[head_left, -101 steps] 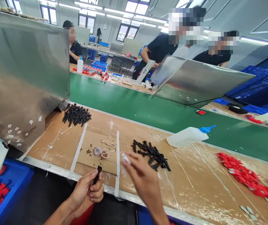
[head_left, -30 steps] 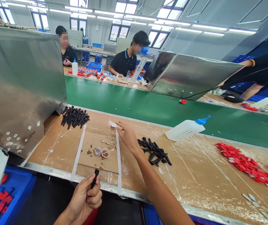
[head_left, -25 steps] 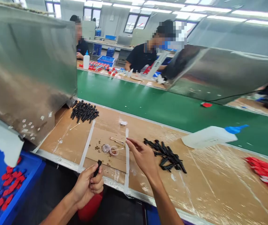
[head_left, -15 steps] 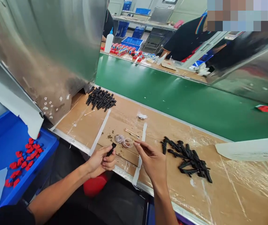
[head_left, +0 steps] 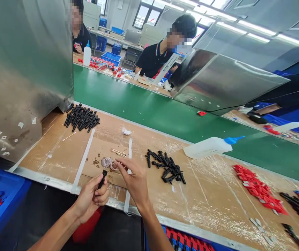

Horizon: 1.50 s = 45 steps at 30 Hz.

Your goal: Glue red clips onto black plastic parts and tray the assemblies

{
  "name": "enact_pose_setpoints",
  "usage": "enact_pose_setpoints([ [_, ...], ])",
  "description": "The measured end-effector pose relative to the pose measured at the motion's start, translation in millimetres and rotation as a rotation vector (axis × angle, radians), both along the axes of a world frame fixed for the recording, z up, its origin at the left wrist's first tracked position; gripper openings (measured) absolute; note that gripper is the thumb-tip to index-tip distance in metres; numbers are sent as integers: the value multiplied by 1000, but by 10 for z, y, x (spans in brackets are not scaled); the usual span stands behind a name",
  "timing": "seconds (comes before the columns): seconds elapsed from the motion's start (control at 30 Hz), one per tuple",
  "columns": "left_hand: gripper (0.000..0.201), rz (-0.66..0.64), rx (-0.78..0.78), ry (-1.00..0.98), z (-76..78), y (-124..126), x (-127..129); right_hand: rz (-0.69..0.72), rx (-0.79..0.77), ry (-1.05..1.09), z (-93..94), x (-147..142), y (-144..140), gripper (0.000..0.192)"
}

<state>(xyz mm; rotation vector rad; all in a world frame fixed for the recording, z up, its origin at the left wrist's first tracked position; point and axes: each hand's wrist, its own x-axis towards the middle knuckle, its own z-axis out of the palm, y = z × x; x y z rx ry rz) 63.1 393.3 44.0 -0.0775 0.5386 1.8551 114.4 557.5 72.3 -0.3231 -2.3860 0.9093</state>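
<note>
My left hand (head_left: 93,197) is closed around a small black plastic part (head_left: 102,179), its squared end sticking up past the thumb. My right hand (head_left: 133,177) pinches a thin cotton swab (head_left: 114,162), mostly hidden by the fingers, at a small clear round dish (head_left: 106,162) with an open lid or second ring beside it. Just behind the dish lie several used cotton swabs (head_left: 118,152). Brown stains mark the cardboard to the left of it. One heap of black parts (head_left: 82,118) lies at the back left, and a looser pile of black parts (head_left: 168,166) to the right.
A white bottle with a blue tip (head_left: 208,147) lies right of the piles. Red parts (head_left: 258,188) are heaped farther right. A green belt (head_left: 139,104) runs behind the bench, with two people beyond. A metal panel (head_left: 26,76) and blue bin (head_left: 10,188) stand left.
The view has swung right and up, showing more of the bench's right side. Both hands keep their grips; the right fingers now sit closer over the dish.
</note>
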Motion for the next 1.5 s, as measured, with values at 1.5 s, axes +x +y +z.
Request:
enact_pose_setpoints([
  [1.5,25,-5,-48,-23,17,48,-6,-367,-288,355,-254,271,-197,16],
])
